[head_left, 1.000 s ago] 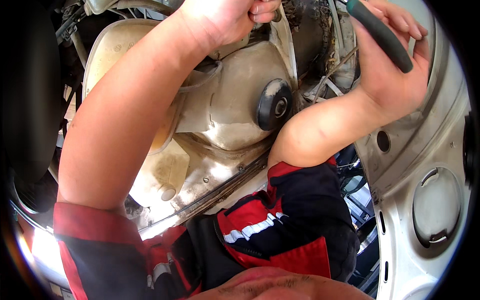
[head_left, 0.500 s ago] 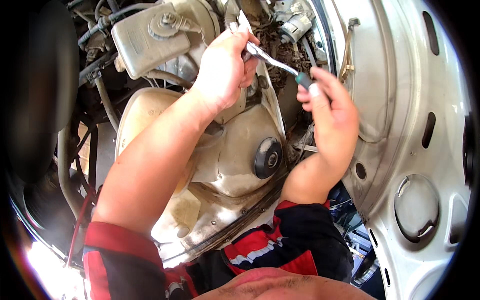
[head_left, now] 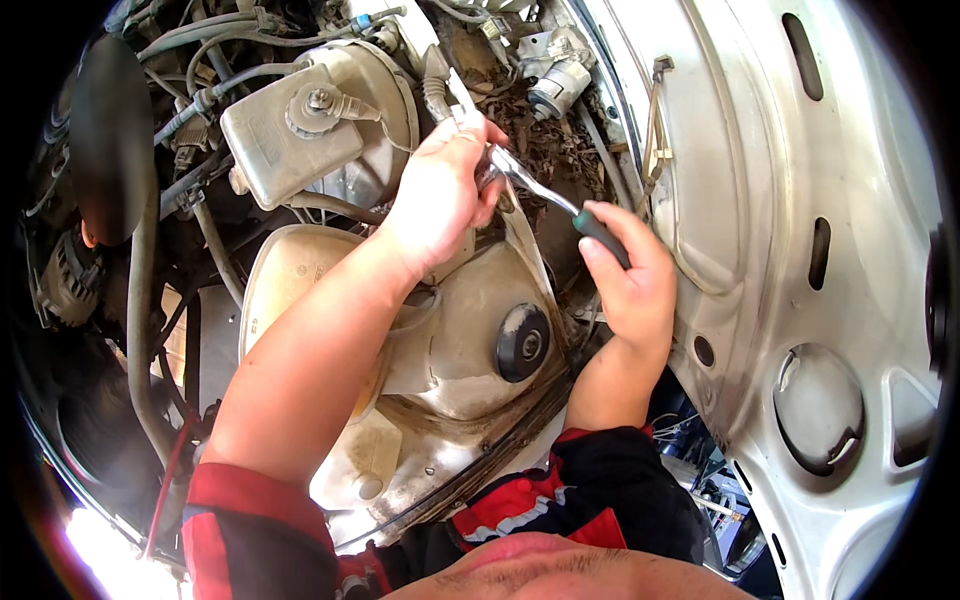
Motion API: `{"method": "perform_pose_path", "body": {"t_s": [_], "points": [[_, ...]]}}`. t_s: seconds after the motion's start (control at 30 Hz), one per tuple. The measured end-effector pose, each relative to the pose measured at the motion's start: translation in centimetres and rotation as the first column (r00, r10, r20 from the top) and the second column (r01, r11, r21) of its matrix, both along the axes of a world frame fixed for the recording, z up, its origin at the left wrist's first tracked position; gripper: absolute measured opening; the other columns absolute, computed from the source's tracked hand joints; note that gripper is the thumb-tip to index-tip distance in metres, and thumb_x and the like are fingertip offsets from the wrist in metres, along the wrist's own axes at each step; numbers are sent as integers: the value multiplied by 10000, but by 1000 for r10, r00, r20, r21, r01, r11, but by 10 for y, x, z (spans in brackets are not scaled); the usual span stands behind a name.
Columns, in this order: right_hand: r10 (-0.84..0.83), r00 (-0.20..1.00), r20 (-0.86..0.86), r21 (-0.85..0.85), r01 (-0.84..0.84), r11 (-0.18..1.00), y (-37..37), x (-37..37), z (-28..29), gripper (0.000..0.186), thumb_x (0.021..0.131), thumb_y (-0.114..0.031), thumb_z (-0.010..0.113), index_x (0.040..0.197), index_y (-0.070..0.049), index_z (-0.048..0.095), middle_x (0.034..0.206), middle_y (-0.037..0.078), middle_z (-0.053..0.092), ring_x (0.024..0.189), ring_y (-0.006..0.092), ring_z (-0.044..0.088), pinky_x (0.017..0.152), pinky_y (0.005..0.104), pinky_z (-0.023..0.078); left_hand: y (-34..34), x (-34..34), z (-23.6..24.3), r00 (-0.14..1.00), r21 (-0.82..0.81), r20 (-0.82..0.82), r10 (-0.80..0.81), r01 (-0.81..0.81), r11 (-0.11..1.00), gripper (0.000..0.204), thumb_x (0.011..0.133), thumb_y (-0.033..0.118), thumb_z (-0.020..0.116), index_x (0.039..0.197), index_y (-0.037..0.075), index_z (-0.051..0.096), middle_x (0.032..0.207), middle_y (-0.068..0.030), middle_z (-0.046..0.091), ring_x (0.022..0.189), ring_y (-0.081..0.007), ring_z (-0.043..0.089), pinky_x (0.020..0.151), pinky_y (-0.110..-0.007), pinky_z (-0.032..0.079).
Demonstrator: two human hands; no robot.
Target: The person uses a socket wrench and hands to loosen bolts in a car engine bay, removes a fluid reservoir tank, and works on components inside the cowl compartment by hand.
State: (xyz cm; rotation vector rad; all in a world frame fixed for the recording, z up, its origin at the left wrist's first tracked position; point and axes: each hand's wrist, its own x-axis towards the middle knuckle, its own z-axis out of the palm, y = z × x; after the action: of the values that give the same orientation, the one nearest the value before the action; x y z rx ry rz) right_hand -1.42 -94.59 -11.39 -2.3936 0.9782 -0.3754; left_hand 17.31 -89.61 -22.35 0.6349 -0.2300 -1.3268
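Observation:
A ratchet wrench (head_left: 548,194) with a chrome shaft and a dark green and black handle slants over the engine bay. My right hand (head_left: 632,270) is closed round its handle, thumb and forefinger near the green collar. At the other end, my left hand (head_left: 440,190) has its fingers curled round the ratchet head, by a pale metal edge. My fingers hide whatever the head sits on. Just below lies the dusty strut tower, with a round black cap (head_left: 523,342) on it.
A grey-beige fluid reservoir (head_left: 290,135) with a round cap stands left of my left hand. Dry leaves (head_left: 548,150) fill the channel beyond the wrench, beside a small cylindrical motor (head_left: 560,88). The raised silver hood (head_left: 740,330) bounds the right side. Hoses (head_left: 143,320) run along the left.
My right hand and the wrench handle have swung down and left, while my left hand stays at the ratchet head. The whole view has shifted slightly.

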Motion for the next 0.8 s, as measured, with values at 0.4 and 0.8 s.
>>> {"method": "perform_pose_path", "body": {"t_s": [0.4,0.8], "points": [[-8,1000,-23,-661,-10,750,-108,129,-56,410,925,-74,543,1323,19,507,1067,302,599,948,455,638,871,495,528,3,-23,-13,266,62,964,-18,-158,985,376,997,338,526,877,-17,567,770,-254,624,756,-464,611,728,-515,506],[-493,746,-447,-718,29,695,-222,201,-81,327,957,-190,482,1218,-17,575,1187,216,659,1079,338,671,912,428,538,9,-26,-22,-66,168,986,-154,383,909,268,821,317,635,820,59,709,840,-153,692,846,-337,687,761,-460,549]]}}
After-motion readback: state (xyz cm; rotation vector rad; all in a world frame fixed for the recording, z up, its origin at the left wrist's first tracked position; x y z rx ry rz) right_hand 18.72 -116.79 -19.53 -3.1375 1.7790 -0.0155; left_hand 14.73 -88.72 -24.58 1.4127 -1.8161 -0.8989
